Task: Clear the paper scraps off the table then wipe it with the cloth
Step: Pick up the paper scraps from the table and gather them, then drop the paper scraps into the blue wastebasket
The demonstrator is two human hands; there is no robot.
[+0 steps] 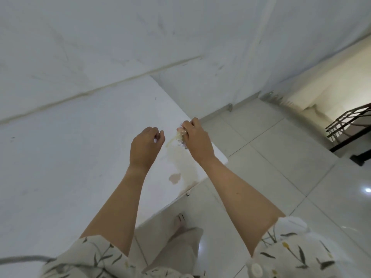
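Scraps [180, 136] sit bunched under the right hand [195, 141], whose fingers curl around the pale, crumpled wad near the far right corner of the white table [80, 157]. What exactly the wad is made of is hard to tell through the blur. The left hand [145, 146] hangs just beside it, fingers loosely curled and holding nothing. The wad lies to the right of the left hand's fingertips, between the two hands, with a yellowish trailing end pointing down toward the left — so the right hand is the nearer one and already has it. A brownish stain [174, 178] marks the tabletop nearer the person. No cloth is visible.
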